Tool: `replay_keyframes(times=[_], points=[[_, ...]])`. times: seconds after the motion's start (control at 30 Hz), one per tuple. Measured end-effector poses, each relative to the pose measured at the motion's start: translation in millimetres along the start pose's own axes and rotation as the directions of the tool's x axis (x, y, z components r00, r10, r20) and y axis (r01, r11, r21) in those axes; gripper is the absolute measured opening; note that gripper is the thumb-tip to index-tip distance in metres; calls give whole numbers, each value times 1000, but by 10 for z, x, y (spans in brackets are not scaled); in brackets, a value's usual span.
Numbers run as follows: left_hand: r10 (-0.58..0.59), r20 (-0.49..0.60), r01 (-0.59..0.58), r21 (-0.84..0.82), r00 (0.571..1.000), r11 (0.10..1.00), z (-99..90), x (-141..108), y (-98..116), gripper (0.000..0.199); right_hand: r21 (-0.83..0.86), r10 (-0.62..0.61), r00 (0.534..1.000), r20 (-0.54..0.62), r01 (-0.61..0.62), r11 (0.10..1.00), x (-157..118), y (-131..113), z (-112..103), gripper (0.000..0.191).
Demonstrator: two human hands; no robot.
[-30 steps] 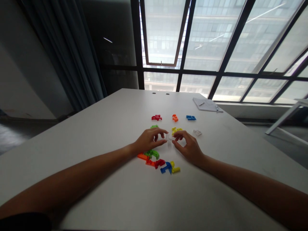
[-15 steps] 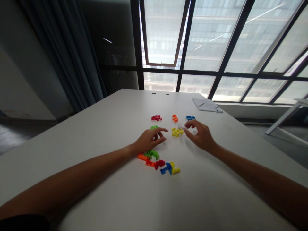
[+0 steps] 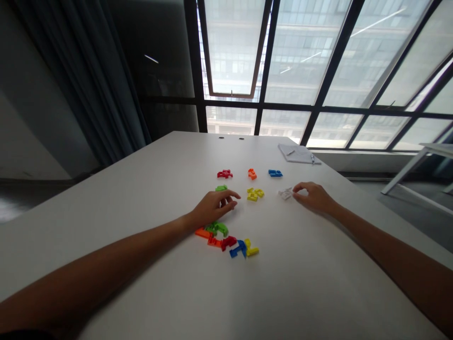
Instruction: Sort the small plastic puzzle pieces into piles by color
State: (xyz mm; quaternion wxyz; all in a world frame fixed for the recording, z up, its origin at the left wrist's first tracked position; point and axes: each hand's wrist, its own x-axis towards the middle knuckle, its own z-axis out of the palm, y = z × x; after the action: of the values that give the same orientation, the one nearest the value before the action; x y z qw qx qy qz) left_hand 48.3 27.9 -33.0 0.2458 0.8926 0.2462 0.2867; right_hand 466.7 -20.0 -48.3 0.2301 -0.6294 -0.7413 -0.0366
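My right hand (image 3: 313, 196) is at the right end of a small group of white pieces (image 3: 285, 193), thumb and forefinger pinched at its edge; what lies between them is too small to make out. My left hand (image 3: 215, 207) hovers with fingers apart and holds nothing, close to a green piece (image 3: 221, 188). Yellow pieces (image 3: 255, 194) lie between the hands. Farther back are red pieces (image 3: 225, 174), orange pieces (image 3: 252, 174) and blue pieces (image 3: 275, 173). Nearer me lies a mixed row with green pieces (image 3: 217, 229), a red piece (image 3: 229, 243) and a blue piece (image 3: 239, 249).
The white table (image 3: 159, 288) stretches toward the windows. A paper pad (image 3: 299, 154) with pens lies at its back right. Two dark round holes are near the far edge. A white stand (image 3: 406, 170) is off to the right, a curtain (image 3: 88, 80) to the left.
My right hand has moved right, from beside the yellow pieces to the white ones; the white piece it held is now among or at them. My left hand has barely moved. The view has shifted slightly.
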Motion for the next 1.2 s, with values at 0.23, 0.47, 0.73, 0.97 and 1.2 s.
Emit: replay_keyframes(times=[0.23,0.47,0.73,0.97,1.2], points=[[-24,-10,23,-48,1000,999,9,5,13,28,33,-84,970,-226,94,995,-26,-263,-218,23],[-54,-39,51,-86,998,995,7,16,55,30,374,-541,838,76,479,794,-373,-1420,-238,17],[-72,-54,65,-114,996,991,16,9,69,29,433,-755,633,171,640,635,-379,-1932,-48,20],[-36,-10,35,-71,999,997,-6,6,57,25,652,-420,906,50,289,701,-331,-1865,167,12],[46,-2,-46,-104,999,993,19,-23,208,37,907,-15,960,281,-261,331,-207,-1916,263,43]])
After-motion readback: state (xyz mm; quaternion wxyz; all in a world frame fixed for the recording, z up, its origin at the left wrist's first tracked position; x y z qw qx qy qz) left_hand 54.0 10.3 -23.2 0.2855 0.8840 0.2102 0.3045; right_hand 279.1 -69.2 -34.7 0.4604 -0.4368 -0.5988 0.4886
